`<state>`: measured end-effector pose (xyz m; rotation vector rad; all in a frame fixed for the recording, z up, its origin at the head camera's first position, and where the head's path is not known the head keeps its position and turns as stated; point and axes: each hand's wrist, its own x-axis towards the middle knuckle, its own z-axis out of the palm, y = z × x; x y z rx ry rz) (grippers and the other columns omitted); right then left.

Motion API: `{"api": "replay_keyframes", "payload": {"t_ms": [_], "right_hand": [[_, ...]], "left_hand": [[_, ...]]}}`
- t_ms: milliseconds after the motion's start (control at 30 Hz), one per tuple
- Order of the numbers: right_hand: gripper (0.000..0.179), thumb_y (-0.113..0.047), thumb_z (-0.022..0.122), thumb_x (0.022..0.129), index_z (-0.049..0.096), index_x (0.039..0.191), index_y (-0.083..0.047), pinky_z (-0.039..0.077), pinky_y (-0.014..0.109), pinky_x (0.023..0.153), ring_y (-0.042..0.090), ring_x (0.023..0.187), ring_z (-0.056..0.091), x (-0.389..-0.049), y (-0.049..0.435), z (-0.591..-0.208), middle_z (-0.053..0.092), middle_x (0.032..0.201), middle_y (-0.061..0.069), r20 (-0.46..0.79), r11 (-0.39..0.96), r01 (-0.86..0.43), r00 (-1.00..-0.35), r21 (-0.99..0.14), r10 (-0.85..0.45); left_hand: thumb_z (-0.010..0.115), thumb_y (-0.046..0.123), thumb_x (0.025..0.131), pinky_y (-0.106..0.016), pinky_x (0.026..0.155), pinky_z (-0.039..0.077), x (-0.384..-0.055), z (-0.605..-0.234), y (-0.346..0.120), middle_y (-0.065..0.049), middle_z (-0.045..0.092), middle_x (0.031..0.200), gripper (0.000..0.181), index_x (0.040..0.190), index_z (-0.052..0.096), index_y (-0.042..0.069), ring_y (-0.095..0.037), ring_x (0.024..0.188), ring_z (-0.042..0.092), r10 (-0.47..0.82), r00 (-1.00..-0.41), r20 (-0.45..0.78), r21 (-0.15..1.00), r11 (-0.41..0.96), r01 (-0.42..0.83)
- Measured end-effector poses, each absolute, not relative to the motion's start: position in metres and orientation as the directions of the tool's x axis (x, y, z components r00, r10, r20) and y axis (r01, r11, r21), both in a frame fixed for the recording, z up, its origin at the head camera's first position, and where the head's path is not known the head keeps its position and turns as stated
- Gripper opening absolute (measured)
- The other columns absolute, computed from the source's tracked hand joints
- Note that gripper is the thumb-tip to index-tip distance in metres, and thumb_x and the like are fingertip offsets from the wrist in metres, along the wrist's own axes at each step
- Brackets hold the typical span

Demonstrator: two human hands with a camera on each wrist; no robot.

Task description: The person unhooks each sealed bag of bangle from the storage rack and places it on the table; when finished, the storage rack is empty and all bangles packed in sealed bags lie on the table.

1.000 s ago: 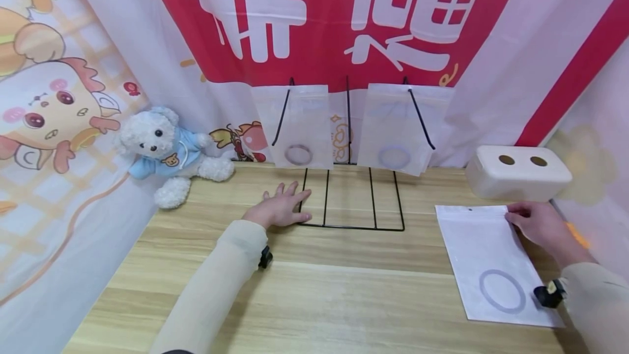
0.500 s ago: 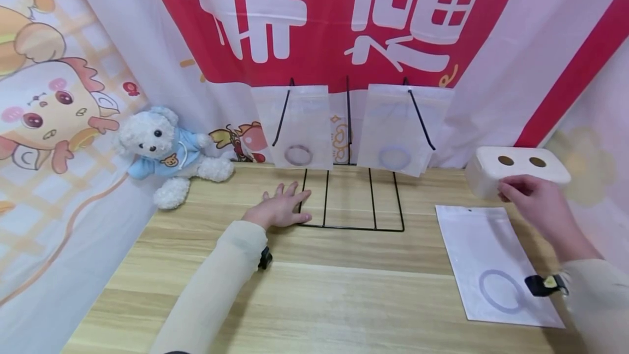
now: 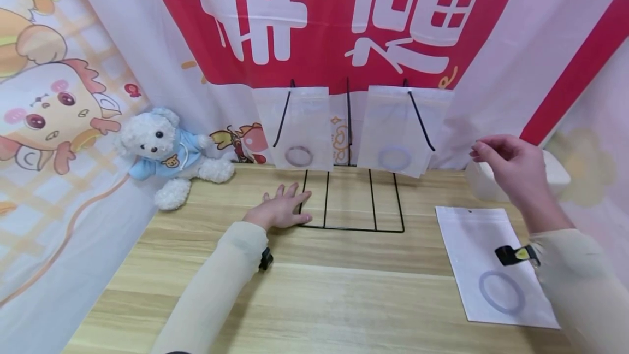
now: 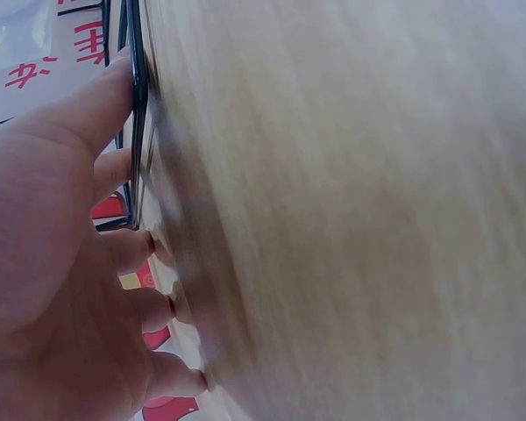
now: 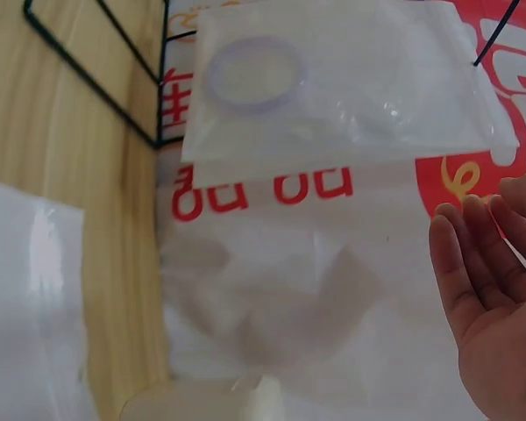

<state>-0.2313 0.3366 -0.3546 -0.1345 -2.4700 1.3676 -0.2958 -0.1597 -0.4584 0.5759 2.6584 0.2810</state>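
Note:
A black wire rack (image 3: 363, 229) stands against the back cloth. My left hand (image 3: 277, 209) lies with spread fingers at the left side of its base; in the left wrist view, the thumb (image 4: 114, 96) touches the wire. Clear bags (image 3: 307, 116) holding a bangle (image 3: 298, 155) hang on the left hook, and others (image 3: 393, 113) with a pale bangle (image 3: 395, 158) on the right hook. My right hand (image 3: 516, 171) is raised in the air right of those, its fingers loosely bent, nothing seen between them. Below it, a white zip bag (image 3: 472, 245) with a pale bangle (image 3: 502, 292) lies flat.
Behind the right hand is a white box (image 3: 555, 173), partly hidden. A white plush dog (image 3: 147, 130) in a blue top sits at the back left of the wooden table (image 3: 334, 299). Printed cloths hang behind and at the sides.
My right hand has left the top edge of the lying bag and risen up and to the left, past the white box. The bag stays on the table. The left hand has not moved.

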Motion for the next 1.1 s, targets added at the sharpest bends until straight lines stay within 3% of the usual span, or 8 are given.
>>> {"api": "replay_keyframes", "payload": {"t_ms": [367,600,1100], "right_hand": [[0.043,-0.045,0.068,0.105,0.072,0.137,-0.017,0.053,0.005,0.079,0.003,0.098,0.066,-0.259,0.304,-0.334,0.07,0.107,-0.022,0.316,0.505,-0.154,-0.915,-0.849,0.252],[0.049,-0.056,0.068,0.101,0.069,0.141,-0.026,0.055,0.007,0.082,0.009,0.105,0.066,-0.277,0.293,-0.325,0.069,0.118,-0.017,0.259,0.461,-0.096,-0.916,-0.882,0.305],[0.055,-0.063,0.074,0.093,0.07,0.136,-0.028,0.054,0.011,0.088,0.009,0.108,0.065,-0.294,0.282,-0.316,0.068,0.119,-0.013,0.198,0.364,-0.072,-0.926,-0.929,0.321]], "left_hand": [[0.054,0.062,0.108,-0.084,0.125,0.005,-0.297,-0.461,-0.16,-0.016,0.005,0.183,0.079,0.174,0.024,0.03,-0.056,0.166,0.003,0.433,-0.831,-0.35,0.285,0.894,0.345],[0.054,0.062,0.108,-0.084,0.125,0.006,-0.297,-0.459,-0.16,-0.016,0.005,0.183,0.079,0.174,0.024,0.03,-0.055,0.166,0.003,0.433,-0.83,-0.351,0.284,0.894,0.347],[0.054,0.063,0.108,-0.084,0.125,0.005,-0.297,-0.458,-0.16,-0.015,0.004,0.184,0.079,0.174,0.024,0.031,-0.055,0.166,0.002,0.431,-0.83,-0.353,0.278,0.896,0.347]]}}
